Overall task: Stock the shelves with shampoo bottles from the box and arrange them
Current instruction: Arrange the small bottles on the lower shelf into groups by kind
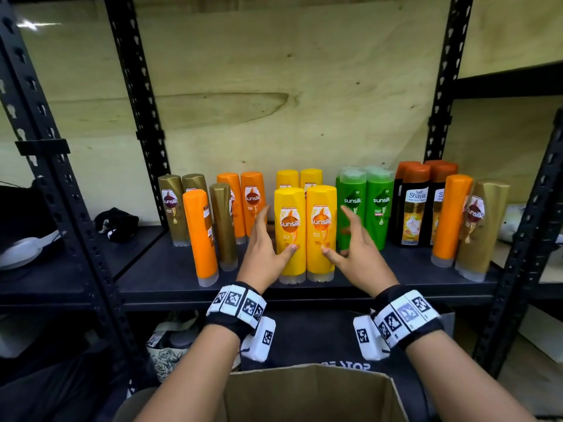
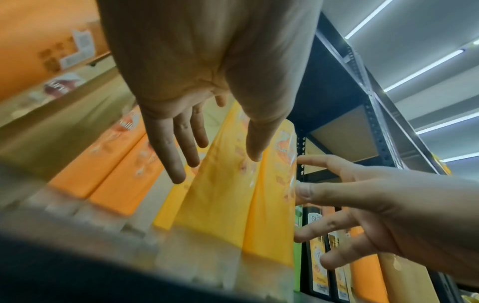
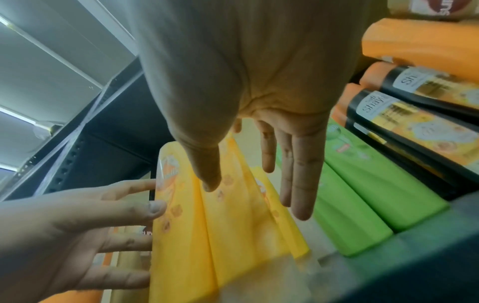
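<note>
Two yellow shampoo bottles (image 1: 289, 229) (image 1: 321, 226) stand upright side by side at the front middle of the dark shelf (image 1: 158, 275). My left hand (image 1: 266, 242) is at the left one's left side, fingers straight, thumb touching its front. My right hand (image 1: 355, 245) mirrors it beside the right bottle, thumb on the label. In the left wrist view my left hand (image 2: 197, 127) reaches over the yellow bottles (image 2: 220, 196) with the right hand (image 2: 376, 207) opposite. The right wrist view shows my right hand (image 3: 261, 147) above the same bottles (image 3: 207, 225). The cardboard box (image 1: 310, 391) sits open below.
Gold (image 1: 170, 205) and orange bottles (image 1: 199, 233) stand to the left, green ones (image 1: 365, 205) and black-and-orange ones (image 1: 414, 205) to the right, with an orange (image 1: 451, 220) and a gold bottle (image 1: 478, 229) at the far right. Black uprights (image 1: 137, 95) frame the bay.
</note>
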